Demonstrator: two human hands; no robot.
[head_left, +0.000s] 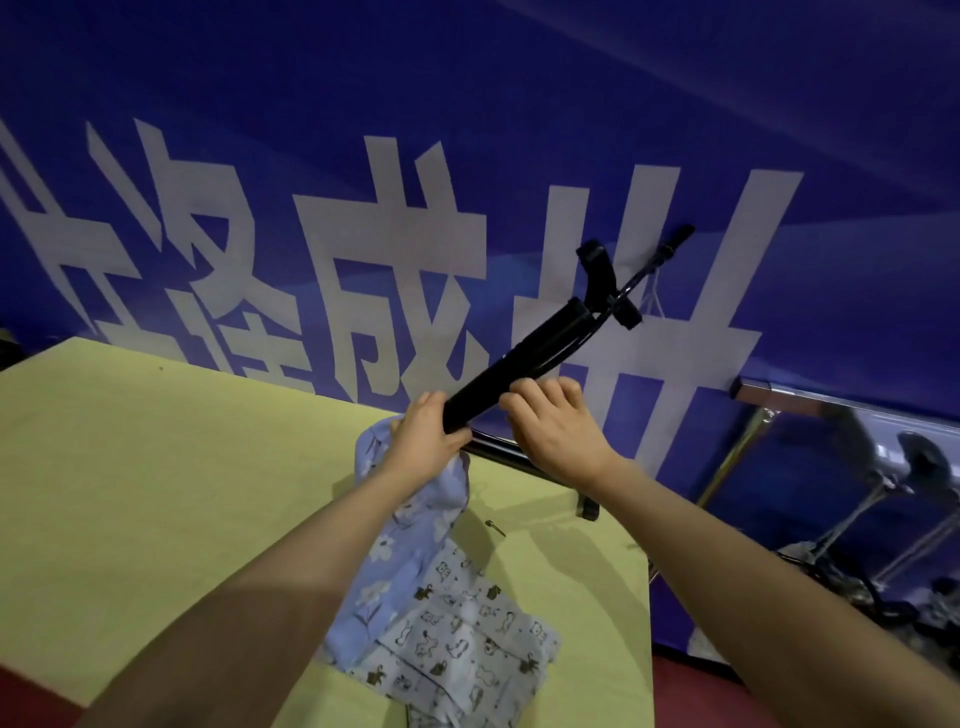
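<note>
Black bar (524, 364) is up in the air over the far edge of the yellow table (156, 467). Its long axis runs from the hands up and right, toward the blue banner (675, 104). Left hand (423, 441) wraps the low near end, and the floral cloth (400, 545) trails from under it. Right hand (553, 426) is curled round the bar just above. Both grips sit at one end, so the clip end hangs free.

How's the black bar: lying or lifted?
Lifted, tilted: left hand and right hand grip the black bar by its lower end, above the table.
</note>
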